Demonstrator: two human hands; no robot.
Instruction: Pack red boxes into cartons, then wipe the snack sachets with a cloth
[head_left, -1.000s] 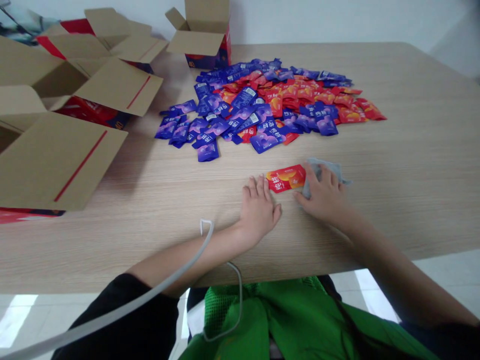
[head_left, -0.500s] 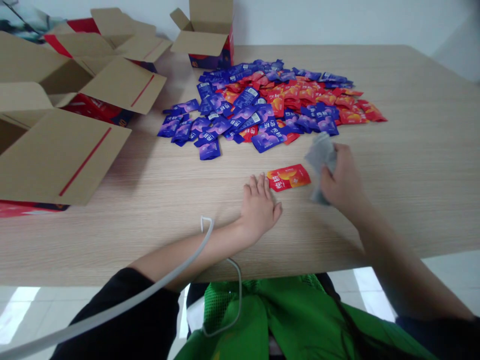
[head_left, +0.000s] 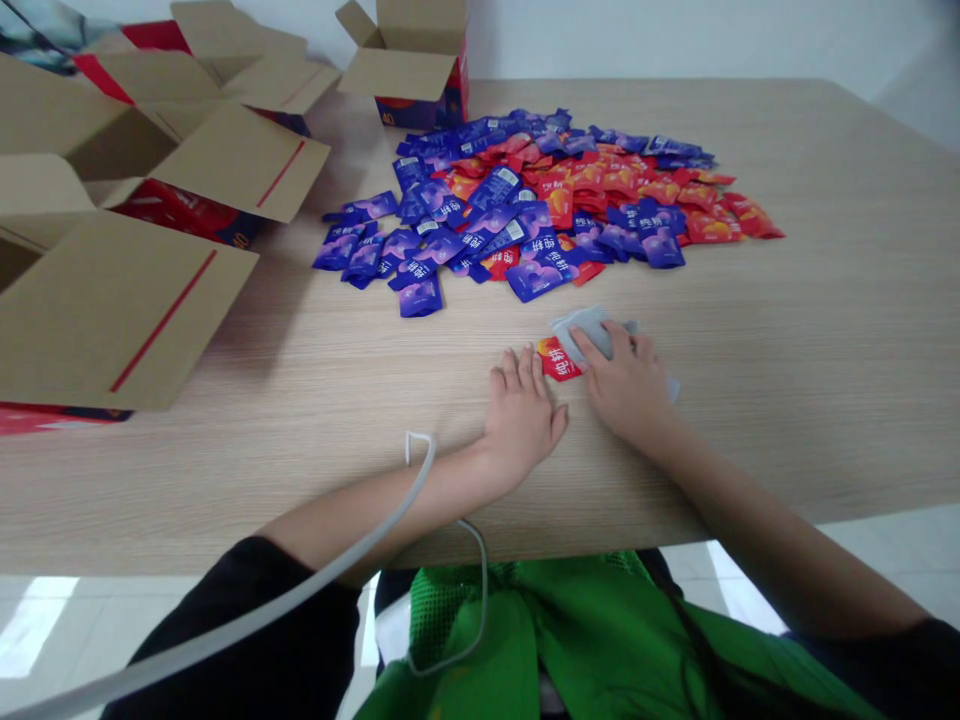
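A red sachet (head_left: 556, 360) lies flat on the table in front of me. My left hand (head_left: 523, 415) rests flat with its fingers stretched out, the tips at or beside the sachet's left end. A folded grey cloth (head_left: 586, 330) covers the sachet's right part. My right hand (head_left: 626, 380) is on that cloth, fingers closed over it and pressing down. Beyond my hands spreads a heap of sachets, with blue ones (head_left: 536, 262) in front and at the back and red ones (head_left: 600, 180) in the middle and to the right.
Several open cardboard boxes (head_left: 176, 290) with raised flaps stand at the left. Another open box (head_left: 420, 105) is at the back, behind the heap. A white cable (head_left: 322, 572) loops across my left forearm. The table's front edge (head_left: 600, 545) runs close to my body.
My right hand has moved left with the grey cloth, down onto the red sachet, which it now partly covers. My left hand has stayed in place.
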